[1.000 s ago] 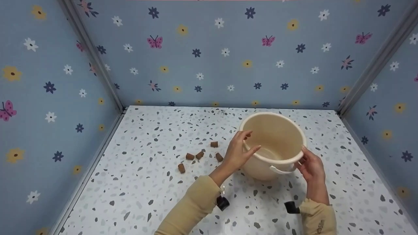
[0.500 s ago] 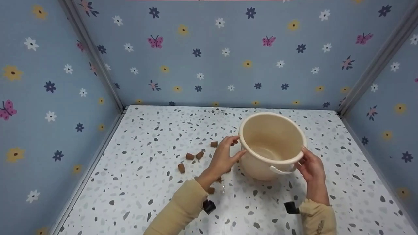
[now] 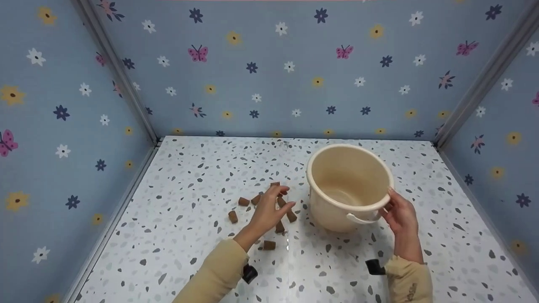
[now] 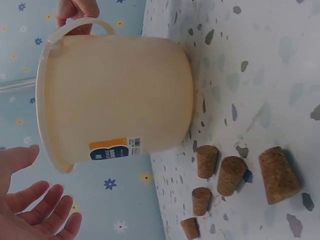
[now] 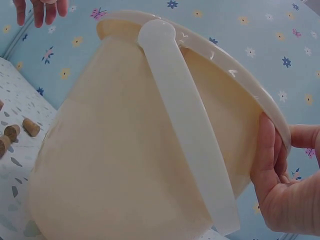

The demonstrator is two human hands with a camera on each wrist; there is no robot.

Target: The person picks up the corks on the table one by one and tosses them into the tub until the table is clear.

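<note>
A cream plastic bucket (image 3: 330,212) stands on the right half of the table, its mouth facing up and toward me. My right hand (image 3: 402,214) grips its rim, thumb on one side and fingers on the other, as the right wrist view shows. The white handle (image 5: 190,130) hangs down against the bucket's wall. My left hand (image 3: 266,210) is to the left of the bucket, fingers loosely bent and holding nothing. It overlaps a loose group of corks (image 3: 269,245) in the head view, hiding part of them. In the left wrist view the corks (image 4: 277,175) lie on the tabletop.
The white speckled table (image 3: 189,168) is enclosed by blue flowered panels (image 3: 269,84) at the back and both sides. An orange and blue label (image 4: 115,149) is stuck on the bucket's outer wall. Black wrist mounts (image 3: 249,273) sit on the sleeves.
My left hand has left the bucket's rim and moved left over the corks. More corks show beside the bucket than before. The right hand and bucket have stayed in place.
</note>
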